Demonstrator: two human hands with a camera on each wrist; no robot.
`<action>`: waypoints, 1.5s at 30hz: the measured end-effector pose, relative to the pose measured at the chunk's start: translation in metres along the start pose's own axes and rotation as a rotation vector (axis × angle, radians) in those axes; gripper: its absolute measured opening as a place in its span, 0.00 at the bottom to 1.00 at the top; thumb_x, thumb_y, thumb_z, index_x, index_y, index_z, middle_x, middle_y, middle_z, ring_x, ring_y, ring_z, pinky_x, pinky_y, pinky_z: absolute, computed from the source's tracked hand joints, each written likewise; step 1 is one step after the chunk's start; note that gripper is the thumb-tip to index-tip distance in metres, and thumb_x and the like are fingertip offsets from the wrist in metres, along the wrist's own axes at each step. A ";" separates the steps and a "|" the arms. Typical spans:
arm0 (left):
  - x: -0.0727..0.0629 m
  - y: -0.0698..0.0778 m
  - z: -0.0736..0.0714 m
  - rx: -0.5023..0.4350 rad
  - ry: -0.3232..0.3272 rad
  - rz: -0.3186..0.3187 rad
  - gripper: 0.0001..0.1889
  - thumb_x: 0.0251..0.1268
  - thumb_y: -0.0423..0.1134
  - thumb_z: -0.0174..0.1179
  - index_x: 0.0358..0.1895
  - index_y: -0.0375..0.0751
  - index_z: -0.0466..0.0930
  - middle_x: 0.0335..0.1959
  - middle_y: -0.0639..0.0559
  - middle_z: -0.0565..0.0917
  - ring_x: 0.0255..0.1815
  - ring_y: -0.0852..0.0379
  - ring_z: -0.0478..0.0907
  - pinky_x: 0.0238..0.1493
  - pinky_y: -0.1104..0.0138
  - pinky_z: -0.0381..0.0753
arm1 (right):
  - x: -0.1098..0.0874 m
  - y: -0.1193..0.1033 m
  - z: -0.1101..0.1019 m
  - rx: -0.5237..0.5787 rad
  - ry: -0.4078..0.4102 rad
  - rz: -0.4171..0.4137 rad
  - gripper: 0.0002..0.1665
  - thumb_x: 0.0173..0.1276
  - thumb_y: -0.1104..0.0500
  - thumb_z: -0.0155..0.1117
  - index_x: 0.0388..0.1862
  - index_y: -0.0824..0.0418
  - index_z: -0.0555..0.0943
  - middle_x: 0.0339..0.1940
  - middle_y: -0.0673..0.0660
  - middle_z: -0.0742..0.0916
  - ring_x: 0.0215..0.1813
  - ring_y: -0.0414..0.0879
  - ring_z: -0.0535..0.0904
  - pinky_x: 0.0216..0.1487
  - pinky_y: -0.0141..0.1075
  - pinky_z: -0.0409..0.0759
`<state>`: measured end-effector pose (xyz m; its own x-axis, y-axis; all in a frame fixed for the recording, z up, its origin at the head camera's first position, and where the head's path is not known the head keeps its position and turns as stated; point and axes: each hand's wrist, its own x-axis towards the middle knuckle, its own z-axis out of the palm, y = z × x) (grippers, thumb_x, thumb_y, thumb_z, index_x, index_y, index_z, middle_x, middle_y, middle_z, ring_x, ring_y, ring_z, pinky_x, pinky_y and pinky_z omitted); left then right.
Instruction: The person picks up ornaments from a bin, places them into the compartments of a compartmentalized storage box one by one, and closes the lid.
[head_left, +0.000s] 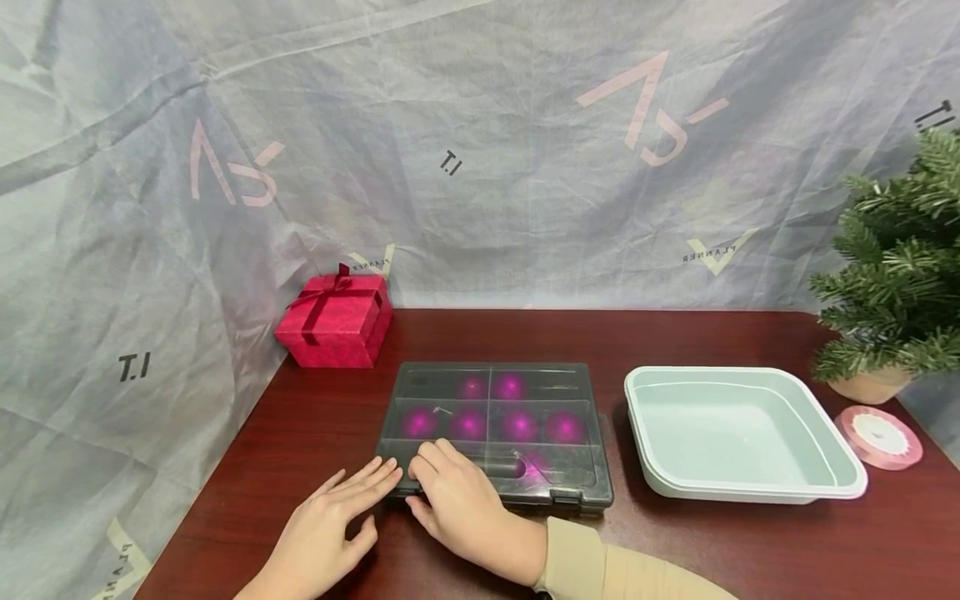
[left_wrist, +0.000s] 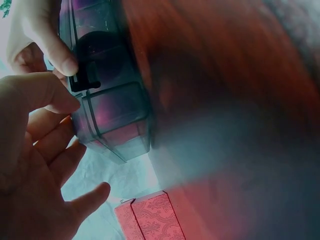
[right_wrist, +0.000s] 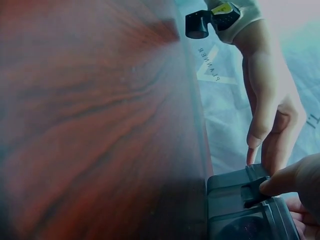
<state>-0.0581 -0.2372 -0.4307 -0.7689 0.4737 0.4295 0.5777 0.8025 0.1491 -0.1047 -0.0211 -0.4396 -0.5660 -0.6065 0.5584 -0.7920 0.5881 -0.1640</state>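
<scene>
A dark translucent plastic storage case (head_left: 540, 492) lies flat on the table with its lid down. Round magenta spots show on or through the lid; which, I cannot tell. My right hand (head_left: 465, 504) has its fingers curled over the lid's front left edge, and its thumb presses the black latch (right_wrist: 255, 192) there. Beside it, my left hand (head_left: 326, 521) lies with fingers extended, the fingertips at the case's front left corner. A second latch (head_left: 566, 497) is on the front right side. What lies inside the case is hard to make out.
Right of the case stands a pale green plastic basin (head_left: 750, 492). Past it are a roll of pink ribbon (head_left: 879, 437) and a small potted artificial fir tree (head_left: 900, 275). A red gift box (head_left: 337, 321) sits at the back left, before a grey cloth backdrop (head_left: 480, 167).
</scene>
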 end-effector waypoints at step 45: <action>0.008 -0.004 0.006 0.011 0.128 0.025 0.26 0.42 0.30 0.80 0.51 0.48 0.91 0.53 0.56 0.88 0.55 0.59 0.84 0.55 0.48 0.79 | 0.004 -0.003 -0.002 0.110 -0.100 0.086 0.12 0.63 0.58 0.77 0.40 0.58 0.81 0.39 0.47 0.79 0.43 0.40 0.74 0.39 0.23 0.76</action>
<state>-0.0684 -0.2342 -0.4335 -0.7128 0.4441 0.5429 0.5925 0.7955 0.1273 -0.1039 -0.0240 -0.4354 -0.6481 -0.6102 0.4556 -0.7571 0.5809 -0.2989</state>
